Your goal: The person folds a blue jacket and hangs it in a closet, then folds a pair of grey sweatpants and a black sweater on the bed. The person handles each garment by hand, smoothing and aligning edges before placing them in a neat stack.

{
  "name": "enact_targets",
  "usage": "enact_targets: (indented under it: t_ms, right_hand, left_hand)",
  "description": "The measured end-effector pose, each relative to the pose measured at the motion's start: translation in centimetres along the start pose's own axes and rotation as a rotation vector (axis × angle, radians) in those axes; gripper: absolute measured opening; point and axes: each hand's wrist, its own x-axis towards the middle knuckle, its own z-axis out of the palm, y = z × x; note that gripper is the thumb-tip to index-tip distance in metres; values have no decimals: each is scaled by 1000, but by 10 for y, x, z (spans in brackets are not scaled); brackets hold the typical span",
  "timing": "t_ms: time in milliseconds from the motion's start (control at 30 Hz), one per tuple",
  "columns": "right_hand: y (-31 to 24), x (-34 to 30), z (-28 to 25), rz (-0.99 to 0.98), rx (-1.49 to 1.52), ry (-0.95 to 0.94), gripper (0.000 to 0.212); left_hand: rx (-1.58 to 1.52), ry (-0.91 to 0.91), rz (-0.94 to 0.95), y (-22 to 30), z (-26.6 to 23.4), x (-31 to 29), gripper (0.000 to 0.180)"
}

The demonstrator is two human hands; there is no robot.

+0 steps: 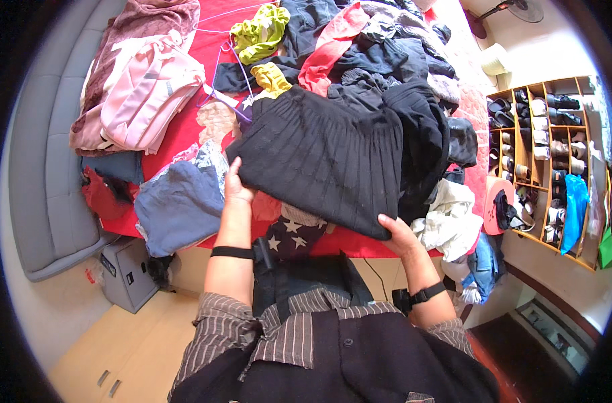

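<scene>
Spread between my two hands is a black pleated skirt (319, 151), held by its near corners above the bed. My left hand (237, 185) grips its left edge, thumb on top and the other fingers hidden beneath the cloth. At the lower right corner my right hand (398, 232) pinches the skirt, its fingers also partly under the fabric. Another black garment (420, 134) lies against the skirt's right side. Below the skirt, dark cloth with white stars (292, 236) shows. A folded blue-grey garment (180, 208) rests left of my left hand.
Piled clothes cover the far side of the red bed sheet (215, 27), with purple hangers (227, 67) among them. A pink backpack (148, 94) sits at left. White cloth (447, 215) lies at the right edge. A wooden shoe rack (541, 168) stands beyond.
</scene>
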Motion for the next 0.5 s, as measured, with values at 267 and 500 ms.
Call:
enact_targets:
  t_ms: [267,500]
  right_hand:
    - [38,-64,19,166,-6,-247,62]
    - [3,-46,86,-3,-50,-389,68]
  left_hand:
    - [166,-137,189,47,-14,-131,38]
    - [250,159,393,96,-90,-209,26]
